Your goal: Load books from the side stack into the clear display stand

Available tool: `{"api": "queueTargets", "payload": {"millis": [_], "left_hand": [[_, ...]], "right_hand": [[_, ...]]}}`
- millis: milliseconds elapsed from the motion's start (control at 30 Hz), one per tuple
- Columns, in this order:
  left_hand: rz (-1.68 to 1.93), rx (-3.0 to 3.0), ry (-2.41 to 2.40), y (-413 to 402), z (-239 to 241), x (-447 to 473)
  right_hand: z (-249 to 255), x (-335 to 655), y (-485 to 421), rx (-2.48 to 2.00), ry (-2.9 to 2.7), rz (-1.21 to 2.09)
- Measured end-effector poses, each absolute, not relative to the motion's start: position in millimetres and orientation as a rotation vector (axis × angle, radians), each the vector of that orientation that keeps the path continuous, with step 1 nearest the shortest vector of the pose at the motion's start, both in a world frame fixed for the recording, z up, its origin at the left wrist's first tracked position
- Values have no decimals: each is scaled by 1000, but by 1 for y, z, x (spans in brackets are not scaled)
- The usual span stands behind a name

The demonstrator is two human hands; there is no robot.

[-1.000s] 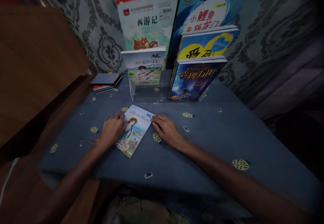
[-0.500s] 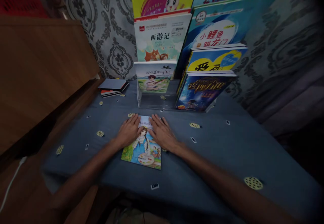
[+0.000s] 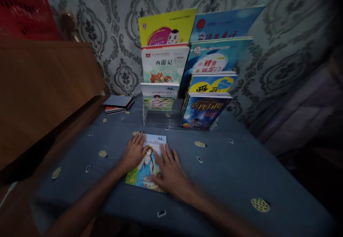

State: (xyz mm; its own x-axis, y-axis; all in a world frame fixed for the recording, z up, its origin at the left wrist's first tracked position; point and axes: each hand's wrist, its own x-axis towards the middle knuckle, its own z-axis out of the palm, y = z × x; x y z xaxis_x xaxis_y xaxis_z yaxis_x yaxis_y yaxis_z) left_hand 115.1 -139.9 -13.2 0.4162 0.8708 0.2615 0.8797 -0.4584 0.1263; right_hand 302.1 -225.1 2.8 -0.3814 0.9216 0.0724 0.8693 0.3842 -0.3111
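A thin illustrated book (image 3: 146,163) lies closed on the cloth-covered table, its cover showing a braided figure in blue and a paint palette. Flat along the book's left edge rests my left hand (image 3: 134,151), fingers stretched out, the thumb over the cover. My right hand (image 3: 170,171) is over the right edge with its fingers spread, hiding part of the cover's right side. Neither hand grips the book. Behind it, a clear stand (image 3: 162,119) holds a white-bordered book (image 3: 160,97) on the left and a dark blue book (image 3: 205,112) on the right.
More picture books rise in tiers behind, including a yellow book (image 3: 168,24) and a teal book (image 3: 225,53). A small stack of books (image 3: 118,103) lies at the table's back left. A wooden cabinet (image 3: 48,97) with a red basket (image 3: 25,10) stands at left.
My right hand has slid down the book's right side, toward me, with fingers spreading. My left hand stays at the left edge. The camera view has tilted up, showing more wall.
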Motion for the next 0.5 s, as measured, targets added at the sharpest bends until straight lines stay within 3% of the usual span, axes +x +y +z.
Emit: {"api": "queueTargets", "payload": {"millis": [300,500], "left_hand": [[-1001,-2701,-1824,-148,-19,113],[-1876,-2610,-2245,-141,2,108]], "right_hand": [[24,303,-250,-1593,-2449,609],[24,308,-250,-1546,-2426,620]]}}
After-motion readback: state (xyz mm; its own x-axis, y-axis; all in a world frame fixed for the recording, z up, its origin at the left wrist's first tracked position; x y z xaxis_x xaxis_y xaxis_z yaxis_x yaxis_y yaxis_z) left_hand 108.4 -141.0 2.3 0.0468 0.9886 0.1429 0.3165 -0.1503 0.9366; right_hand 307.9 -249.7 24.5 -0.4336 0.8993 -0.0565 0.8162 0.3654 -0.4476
